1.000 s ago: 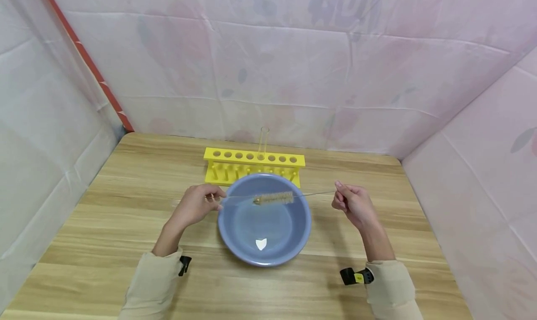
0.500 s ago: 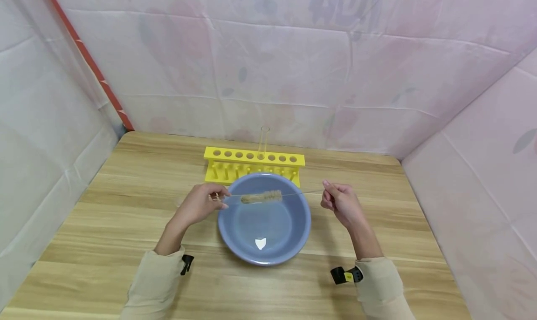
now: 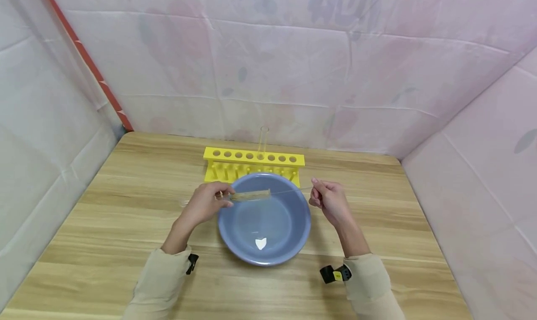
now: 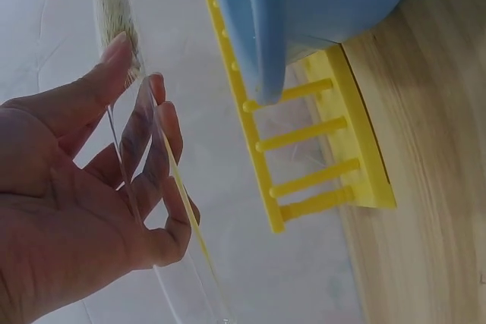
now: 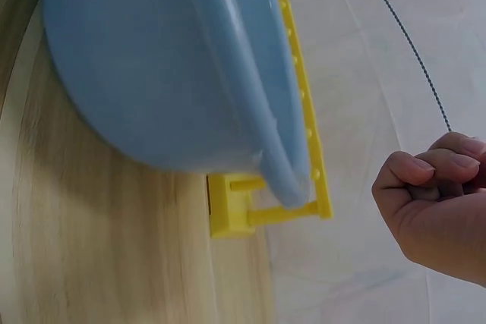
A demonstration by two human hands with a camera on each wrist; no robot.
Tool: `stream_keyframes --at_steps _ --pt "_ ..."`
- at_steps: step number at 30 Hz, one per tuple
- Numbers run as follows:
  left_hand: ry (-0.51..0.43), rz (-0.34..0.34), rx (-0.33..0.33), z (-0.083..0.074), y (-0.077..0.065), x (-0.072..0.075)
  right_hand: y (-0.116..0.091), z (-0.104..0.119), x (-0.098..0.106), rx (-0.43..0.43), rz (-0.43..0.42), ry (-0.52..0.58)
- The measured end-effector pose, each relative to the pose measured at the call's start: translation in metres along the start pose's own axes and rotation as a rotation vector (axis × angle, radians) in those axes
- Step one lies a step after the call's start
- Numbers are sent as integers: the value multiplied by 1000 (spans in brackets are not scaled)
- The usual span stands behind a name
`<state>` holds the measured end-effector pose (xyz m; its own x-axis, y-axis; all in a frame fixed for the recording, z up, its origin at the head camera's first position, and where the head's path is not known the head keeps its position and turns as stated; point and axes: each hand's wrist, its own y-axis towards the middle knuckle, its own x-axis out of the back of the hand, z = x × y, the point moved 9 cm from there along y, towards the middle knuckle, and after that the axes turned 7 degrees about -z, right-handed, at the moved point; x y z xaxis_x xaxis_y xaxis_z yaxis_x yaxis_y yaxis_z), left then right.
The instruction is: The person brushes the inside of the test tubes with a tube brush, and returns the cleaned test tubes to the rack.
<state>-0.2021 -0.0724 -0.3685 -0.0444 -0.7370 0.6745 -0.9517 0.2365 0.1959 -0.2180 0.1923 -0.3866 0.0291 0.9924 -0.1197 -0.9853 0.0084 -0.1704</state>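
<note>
My left hand (image 3: 208, 202) holds a clear glass test tube (image 4: 203, 267) lengthwise, its mouth pointing right over the blue basin (image 3: 264, 259). Pale bristles of a test tube brush (image 3: 251, 196) lie inside the tube near its mouth. In the left wrist view, thumb and fingers wrap the glass just below the bristles (image 4: 115, 17). Right of the basin, my right hand (image 3: 331, 201) pinches the far end of the brush's thin twisted wire (image 5: 416, 52), fingers curled in. Both tube and brush are held above the basin, nearly level.
Behind the basin stands a yellow test tube rack (image 3: 253, 157) with a row of holes. Another clear test tube (image 3: 262, 140) is upright in one of them. Wood-grain tabletop (image 3: 105, 227) surrounds the basin, and a patterned cloth wall (image 3: 268, 68) rises at the back.
My right hand has moved left, sliding the brush's bristles leftward into the tube's mouth. My left hand has shifted slightly right with the tube. Basin and rack stay put.
</note>
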Motion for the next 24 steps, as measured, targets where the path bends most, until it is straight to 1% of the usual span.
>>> stream_keyframes --at_steps 3,8,12,14,16,20,24 --pt "-13 9 3 -6 2 -2 0 -1 -9 8 0 -35" --pt "-33 66 5 -23 6 -13 -2 -8 -38 -1 64 -116" --pt "-13 59 28 -31 10 -16 -4 -10 -53 -3 82 -129" --pt "-2 49 39 -33 10 -15 -5 -9 -56 0 83 -119" --pt "1 44 36 -35 11 -14 -5 -9 -58 0 86 -116" --pt "-2 52 23 -36 12 -14 -5 -8 -59 -16 100 -111" --pt "-17 59 8 -37 11 -16 -6 -9 -58 -39 91 -82"
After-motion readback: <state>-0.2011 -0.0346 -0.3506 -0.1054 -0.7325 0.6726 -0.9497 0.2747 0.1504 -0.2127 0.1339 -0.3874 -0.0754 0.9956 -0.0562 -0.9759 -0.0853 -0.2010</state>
